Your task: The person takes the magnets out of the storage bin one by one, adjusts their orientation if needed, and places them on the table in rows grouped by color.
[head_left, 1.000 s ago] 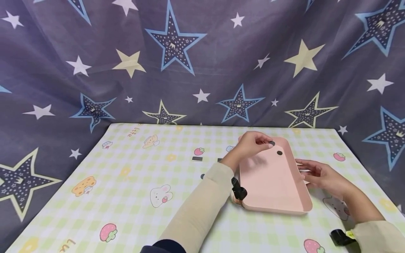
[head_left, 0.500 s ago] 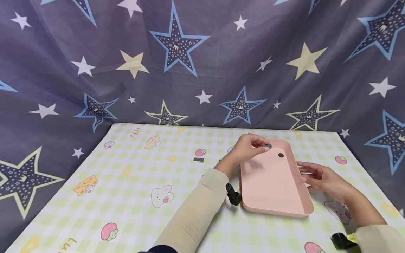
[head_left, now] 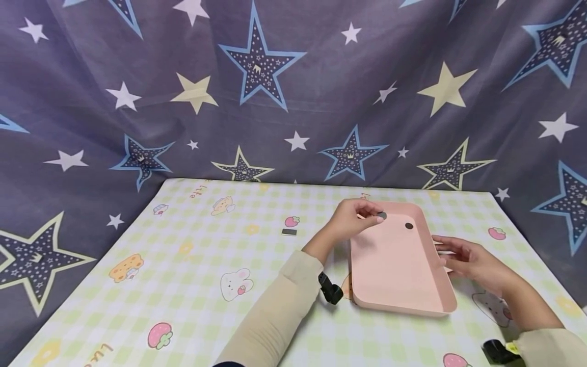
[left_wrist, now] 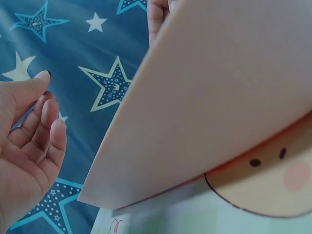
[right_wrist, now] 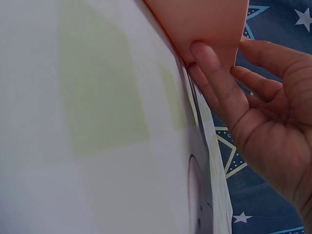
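Observation:
My left hand (head_left: 350, 219) pinches a small dark round disc (head_left: 381, 216) between thumb and fingertips, over the far left part of a pink tray (head_left: 394, 275). Only a dark sliver of that disc shows at the fingertips in the left wrist view. A second dark disc (head_left: 408, 226) lies flat inside the tray near its far end. My right hand (head_left: 477, 262) touches the outside of the tray's right wall with extended fingers. The right wrist view shows those fingers (right_wrist: 222, 87) against the pink wall.
A small dark rectangular piece (head_left: 289, 232) lies on the checked tablecloth (head_left: 197, 306), left of the tray. My left forearm covers part of the cloth beside the tray. Behind the table hangs a star-patterned curtain (head_left: 293, 112).
My left hand has drawn left inside the tray with the disc in its fingertips. A disc and a second rectangular piece on the cloth are now hidden by my left arm. The right hand stays put.

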### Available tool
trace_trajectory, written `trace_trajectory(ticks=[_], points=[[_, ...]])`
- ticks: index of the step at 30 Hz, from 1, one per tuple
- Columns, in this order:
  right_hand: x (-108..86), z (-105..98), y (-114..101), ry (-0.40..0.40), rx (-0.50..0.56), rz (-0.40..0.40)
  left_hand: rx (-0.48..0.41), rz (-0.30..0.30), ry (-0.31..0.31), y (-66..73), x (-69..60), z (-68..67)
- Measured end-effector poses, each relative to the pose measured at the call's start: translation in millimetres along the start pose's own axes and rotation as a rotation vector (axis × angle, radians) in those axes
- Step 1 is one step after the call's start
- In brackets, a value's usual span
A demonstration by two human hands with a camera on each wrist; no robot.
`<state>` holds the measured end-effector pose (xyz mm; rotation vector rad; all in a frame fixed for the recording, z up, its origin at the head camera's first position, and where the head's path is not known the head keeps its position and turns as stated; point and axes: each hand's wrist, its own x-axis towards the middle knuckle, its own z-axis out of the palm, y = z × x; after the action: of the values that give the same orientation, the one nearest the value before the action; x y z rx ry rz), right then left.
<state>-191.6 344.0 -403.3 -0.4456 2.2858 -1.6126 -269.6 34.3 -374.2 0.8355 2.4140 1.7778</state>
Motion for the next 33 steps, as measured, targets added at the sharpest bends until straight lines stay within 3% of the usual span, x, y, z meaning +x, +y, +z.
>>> trace_trajectory(ticks=[9,27,33], points=[[0.1,-0.3,1.3,-0.001,-0.001,-0.003,-0.001,0.021,0.012,-4.8,-10.6,-10.2],[0.2,-0.7,1.8,-0.015,0.014,-0.010,0.047,0.013,0.044,-1.0,-34.5,-41.6],[0.6,-0.3,1.2,-0.018,0.020,-0.010,0.053,0.024,0.029,-3.0,-43.5,-52.9]])
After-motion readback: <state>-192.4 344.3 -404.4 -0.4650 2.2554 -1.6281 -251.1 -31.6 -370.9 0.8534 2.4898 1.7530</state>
